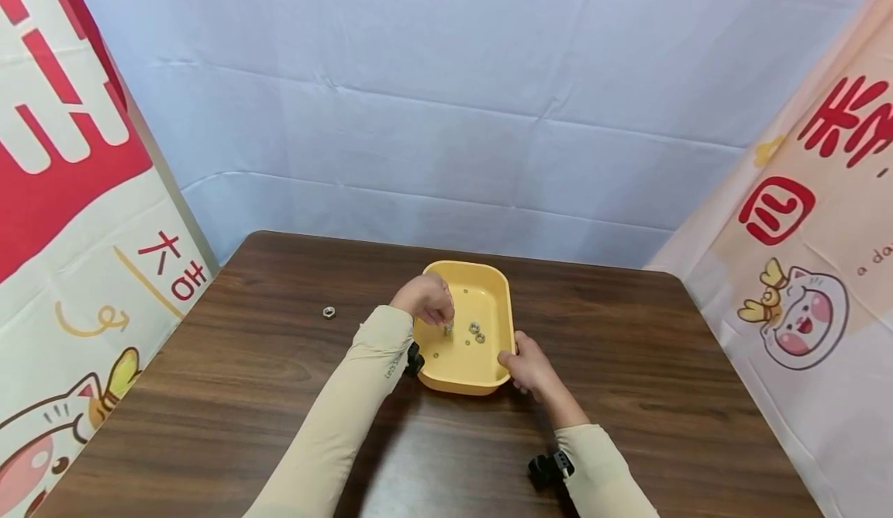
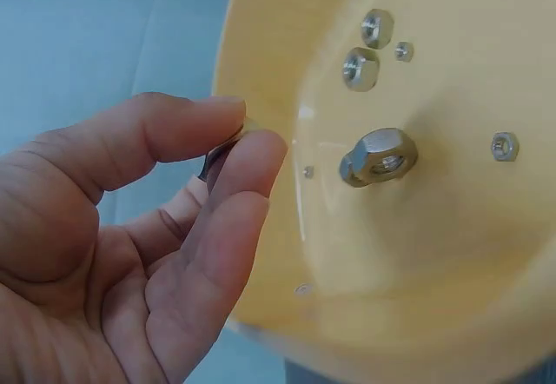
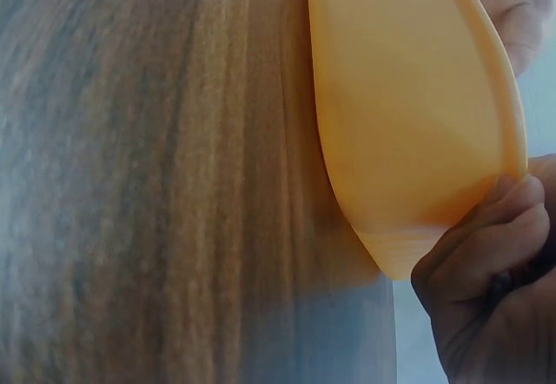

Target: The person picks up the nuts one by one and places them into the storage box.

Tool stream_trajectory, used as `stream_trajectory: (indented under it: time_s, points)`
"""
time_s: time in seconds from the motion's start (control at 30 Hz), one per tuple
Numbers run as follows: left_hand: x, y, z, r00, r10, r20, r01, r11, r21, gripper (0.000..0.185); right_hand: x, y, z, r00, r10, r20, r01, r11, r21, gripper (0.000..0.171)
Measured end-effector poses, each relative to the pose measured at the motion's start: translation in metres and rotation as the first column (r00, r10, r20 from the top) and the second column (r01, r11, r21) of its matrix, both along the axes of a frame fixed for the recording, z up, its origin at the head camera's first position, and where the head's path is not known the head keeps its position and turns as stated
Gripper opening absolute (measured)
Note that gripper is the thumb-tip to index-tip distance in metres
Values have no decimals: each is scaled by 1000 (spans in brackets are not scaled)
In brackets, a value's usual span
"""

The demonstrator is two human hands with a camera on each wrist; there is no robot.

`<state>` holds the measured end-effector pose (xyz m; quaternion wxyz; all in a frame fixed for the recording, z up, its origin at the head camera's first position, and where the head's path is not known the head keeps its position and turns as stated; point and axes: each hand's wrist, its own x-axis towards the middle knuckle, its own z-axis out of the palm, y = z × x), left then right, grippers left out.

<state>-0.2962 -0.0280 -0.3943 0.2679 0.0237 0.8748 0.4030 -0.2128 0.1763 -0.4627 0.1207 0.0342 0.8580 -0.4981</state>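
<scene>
A yellow plastic tray (image 1: 498, 332) stands on the table. My right hand (image 1: 526, 363) grips its right rim, thumb over the edge; in the right wrist view its curled fingers (image 3: 486, 254) lie against the outer wall. Inside the tray, my left hand (image 1: 428, 298) reaches over the left side. Its thumb and index finger pinch a small metal nut (image 2: 221, 151), mostly hidden by the fingertips. Close by, a large nut (image 2: 388, 154) overlaps a smaller one (image 2: 352, 168) in the left wrist view. Two more large nuts (image 1: 474, 327) and several tiny ones lie on the tray floor.
One loose nut (image 1: 329, 312) lies on the dark wooden table (image 1: 628, 394), left of the tray. A pale cloth (image 1: 391, 99) hangs behind the table's far edge, and printed cloths (image 1: 802, 215) hang at both sides.
</scene>
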Motion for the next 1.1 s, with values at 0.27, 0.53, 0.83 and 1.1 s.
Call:
stream_trajectory:
  time_s: [0.27,0.53,0.83,1.1]
  points:
    - [-2,10,-4,999,18,41,-15,998,-68,6,2,-1,-1,1000,-3,20,4,1000,-27,17]
    - [-3,18,-7,998,-19,52,27,987,-161,19,2,-1,0,1000,-3,18,3,1000,-11,19]
    - [-4,23,-4,998,-54,31,60,971,-231,10,3,-1,5,1000,-2,24,3,1000,-12,17]
    - [-2,22,5,992,-127,-20,120,967,-226,6,3,-1,4,1000,-4,20,5,1000,-14,19]
